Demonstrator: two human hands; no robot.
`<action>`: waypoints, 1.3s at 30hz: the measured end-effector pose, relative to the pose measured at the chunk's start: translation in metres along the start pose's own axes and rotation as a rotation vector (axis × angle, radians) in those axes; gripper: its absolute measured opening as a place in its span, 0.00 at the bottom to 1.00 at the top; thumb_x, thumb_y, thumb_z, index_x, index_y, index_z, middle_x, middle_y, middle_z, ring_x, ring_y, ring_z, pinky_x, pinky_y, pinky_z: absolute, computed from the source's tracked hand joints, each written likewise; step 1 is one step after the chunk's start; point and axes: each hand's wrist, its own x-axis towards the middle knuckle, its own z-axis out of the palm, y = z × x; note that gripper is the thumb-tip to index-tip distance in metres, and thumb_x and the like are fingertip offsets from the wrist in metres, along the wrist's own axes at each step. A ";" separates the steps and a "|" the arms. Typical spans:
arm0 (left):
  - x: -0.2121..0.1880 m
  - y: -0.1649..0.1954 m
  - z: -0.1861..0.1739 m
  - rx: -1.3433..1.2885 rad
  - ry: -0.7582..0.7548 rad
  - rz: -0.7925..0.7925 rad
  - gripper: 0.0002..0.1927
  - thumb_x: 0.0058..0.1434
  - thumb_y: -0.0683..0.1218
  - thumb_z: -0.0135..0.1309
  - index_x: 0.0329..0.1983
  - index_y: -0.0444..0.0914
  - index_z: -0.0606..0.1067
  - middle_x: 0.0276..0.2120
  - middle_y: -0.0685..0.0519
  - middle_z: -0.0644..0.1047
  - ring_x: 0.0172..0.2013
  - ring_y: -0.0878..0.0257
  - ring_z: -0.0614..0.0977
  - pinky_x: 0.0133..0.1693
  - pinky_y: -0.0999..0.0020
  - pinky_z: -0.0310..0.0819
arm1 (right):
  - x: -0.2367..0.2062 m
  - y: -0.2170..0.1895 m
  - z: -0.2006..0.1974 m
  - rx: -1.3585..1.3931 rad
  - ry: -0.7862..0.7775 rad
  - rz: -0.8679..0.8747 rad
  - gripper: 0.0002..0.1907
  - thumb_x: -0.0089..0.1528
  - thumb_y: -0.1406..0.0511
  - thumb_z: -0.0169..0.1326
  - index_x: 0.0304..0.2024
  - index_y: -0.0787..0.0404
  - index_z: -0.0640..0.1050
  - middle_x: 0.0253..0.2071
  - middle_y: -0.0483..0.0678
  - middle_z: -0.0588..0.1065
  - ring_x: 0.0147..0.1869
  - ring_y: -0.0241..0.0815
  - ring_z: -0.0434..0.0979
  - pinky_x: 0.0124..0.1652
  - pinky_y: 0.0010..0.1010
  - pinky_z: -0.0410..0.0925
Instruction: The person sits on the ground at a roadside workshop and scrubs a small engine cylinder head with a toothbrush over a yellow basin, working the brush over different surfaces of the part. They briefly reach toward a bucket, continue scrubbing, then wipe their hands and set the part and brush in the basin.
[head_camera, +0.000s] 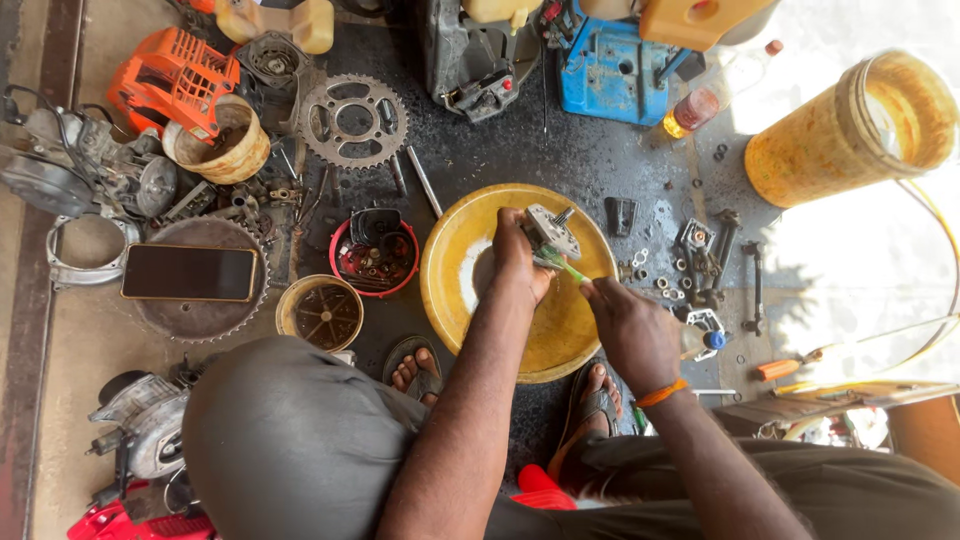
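A small grey engine part (551, 232) is being gripped by the left hand (520, 262) over the yellow basin (450, 290) — a green toothbrush (566, 266) is being pinched by the right hand (632, 330); oily fingers risk dropping it.

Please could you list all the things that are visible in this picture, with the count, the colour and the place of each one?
yellow basin: one, yellow, floor centre, under the hands
metal part: one, grey, in the left hand over the basin
brush: one, green, in the right hand, against the part
large sprocket: one, grey, top centre-left
phone: one, black, on a toothed disc at left
red bowl: one, red, left of the basin, holds small parts
tall bucket: one, yellow, top right, lying tilted
orange cover: one, orange, top left
left hand: one, gripping the part
right hand: one, orange wristband, fingers on the brush
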 end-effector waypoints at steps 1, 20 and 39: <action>0.001 -0.001 0.000 -0.023 -0.014 0.001 0.22 0.65 0.62 0.40 0.47 0.42 0.73 0.43 0.50 0.76 0.42 0.55 0.76 0.41 0.53 0.71 | 0.001 -0.002 0.000 -0.022 -0.005 0.021 0.14 0.68 0.54 0.53 0.38 0.56 0.81 0.28 0.49 0.80 0.18 0.42 0.76 0.18 0.37 0.66; 0.009 -0.022 -0.002 0.012 -0.103 -0.243 0.25 0.66 0.61 0.32 0.46 0.42 0.74 0.41 0.45 0.77 0.39 0.51 0.76 0.32 0.50 0.69 | -0.004 0.000 -0.005 0.042 0.000 0.046 0.16 0.67 0.53 0.52 0.43 0.55 0.82 0.24 0.55 0.78 0.23 0.55 0.79 0.24 0.44 0.68; 0.017 -0.050 -0.014 -0.253 -0.241 -0.031 0.15 0.60 0.54 0.47 0.37 0.40 0.76 0.35 0.50 0.80 0.37 0.54 0.82 0.44 0.57 0.79 | -0.014 -0.003 0.000 0.152 -0.142 0.192 0.16 0.66 0.54 0.50 0.37 0.58 0.80 0.27 0.59 0.78 0.30 0.63 0.80 0.29 0.51 0.70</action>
